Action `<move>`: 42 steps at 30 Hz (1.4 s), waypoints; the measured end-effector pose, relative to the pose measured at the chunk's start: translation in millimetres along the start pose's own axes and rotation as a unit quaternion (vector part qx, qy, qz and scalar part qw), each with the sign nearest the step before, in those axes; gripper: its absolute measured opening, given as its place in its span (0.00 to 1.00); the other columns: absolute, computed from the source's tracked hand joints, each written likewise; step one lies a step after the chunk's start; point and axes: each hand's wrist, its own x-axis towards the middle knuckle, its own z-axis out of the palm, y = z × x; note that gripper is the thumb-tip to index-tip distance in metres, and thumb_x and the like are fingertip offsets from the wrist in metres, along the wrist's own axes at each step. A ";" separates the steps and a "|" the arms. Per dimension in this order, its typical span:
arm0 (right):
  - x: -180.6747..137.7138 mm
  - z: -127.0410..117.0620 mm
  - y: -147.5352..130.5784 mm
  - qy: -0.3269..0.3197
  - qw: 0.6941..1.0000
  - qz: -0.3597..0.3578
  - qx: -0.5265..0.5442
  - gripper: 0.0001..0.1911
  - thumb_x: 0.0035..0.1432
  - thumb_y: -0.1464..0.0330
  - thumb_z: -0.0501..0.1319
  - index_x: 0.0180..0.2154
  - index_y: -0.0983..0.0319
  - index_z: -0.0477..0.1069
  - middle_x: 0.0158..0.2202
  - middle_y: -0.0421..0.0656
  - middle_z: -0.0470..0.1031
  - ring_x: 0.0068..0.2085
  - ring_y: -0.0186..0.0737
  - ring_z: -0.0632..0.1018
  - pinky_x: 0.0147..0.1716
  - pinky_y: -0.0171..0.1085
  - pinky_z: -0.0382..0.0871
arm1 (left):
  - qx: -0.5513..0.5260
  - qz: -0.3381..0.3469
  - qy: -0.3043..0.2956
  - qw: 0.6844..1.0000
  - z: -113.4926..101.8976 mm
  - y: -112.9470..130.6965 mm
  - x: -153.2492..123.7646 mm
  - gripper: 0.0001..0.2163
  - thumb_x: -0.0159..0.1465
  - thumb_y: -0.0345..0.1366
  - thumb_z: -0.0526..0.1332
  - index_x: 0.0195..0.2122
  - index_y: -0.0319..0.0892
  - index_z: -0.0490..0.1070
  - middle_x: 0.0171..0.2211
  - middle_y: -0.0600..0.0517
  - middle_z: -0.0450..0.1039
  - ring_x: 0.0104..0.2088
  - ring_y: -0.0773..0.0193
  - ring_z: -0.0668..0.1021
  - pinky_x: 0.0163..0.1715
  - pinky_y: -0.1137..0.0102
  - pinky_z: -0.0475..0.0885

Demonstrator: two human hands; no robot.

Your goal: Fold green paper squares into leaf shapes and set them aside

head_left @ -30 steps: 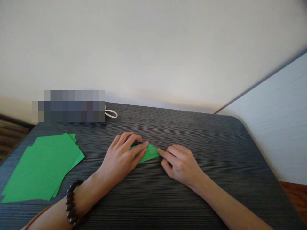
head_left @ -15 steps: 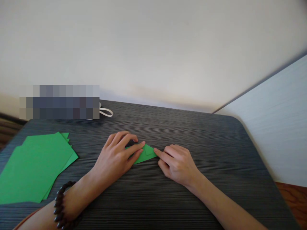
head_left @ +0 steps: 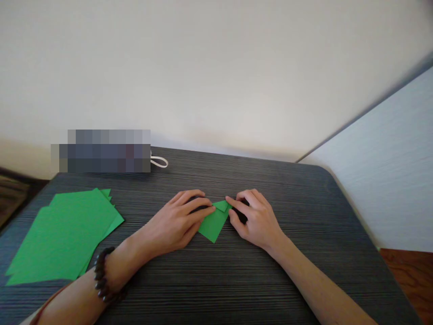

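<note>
Head view: the green paper [head_left: 213,227], below centre frame, has a flap folded at its top; the stacked sheets [head_left: 61,234] at lower left look unfolded. The left hand [head_left: 179,220] and right hand [head_left: 259,221] flank the paper, fingers bent, fingertips touching it; whether either pinches I cannot tell.

One folded green paper [head_left: 214,226]; one sheet pile [head_left: 64,234], count unclear; one bracelet [head_left: 100,273]; one table [head_left: 216,289].

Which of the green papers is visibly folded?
The small green piece between the left hand and right hand: a flap lies along its top edge. The larger green sheets lie flat in an overlapping pile at the picture's left.
</note>
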 end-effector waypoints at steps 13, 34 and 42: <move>-0.6 1.5 -16.7 -0.002 0.997 -0.020 0.069 0.16 0.57 0.59 0.59 0.43 0.62 0.73 0.43 0.49 0.68 0.45 0.45 0.69 0.47 0.45 0.66 | 0.051 -0.062 0.012 0.997 1.8 12.4 3.3 0.18 0.66 0.36 0.49 0.57 0.39 0.62 0.56 0.49 0.63 0.60 0.53 0.57 0.62 0.54 0.50; 4.4 -2.1 6.3 -0.024 0.988 -0.099 0.116 0.13 0.59 0.62 0.58 0.44 0.58 0.73 0.45 0.43 0.75 0.46 0.41 0.72 0.47 0.43 0.68 | 0.016 -0.007 0.015 1.000 1.5 -5.4 -1.1 0.22 0.62 0.48 0.56 0.53 0.42 0.65 0.54 0.47 0.66 0.58 0.55 0.62 0.59 0.57 0.60; 1.8 -4.7 4.3 -0.017 0.984 -0.114 0.138 0.18 0.55 0.59 0.62 0.47 0.58 0.71 0.47 0.46 0.71 0.48 0.42 0.70 0.47 0.44 0.65 | 0.038 -0.039 0.078 0.995 9.9 4.4 3.6 0.18 0.64 0.45 0.55 0.49 0.40 0.69 0.48 0.48 0.71 0.53 0.56 0.69 0.54 0.59 0.66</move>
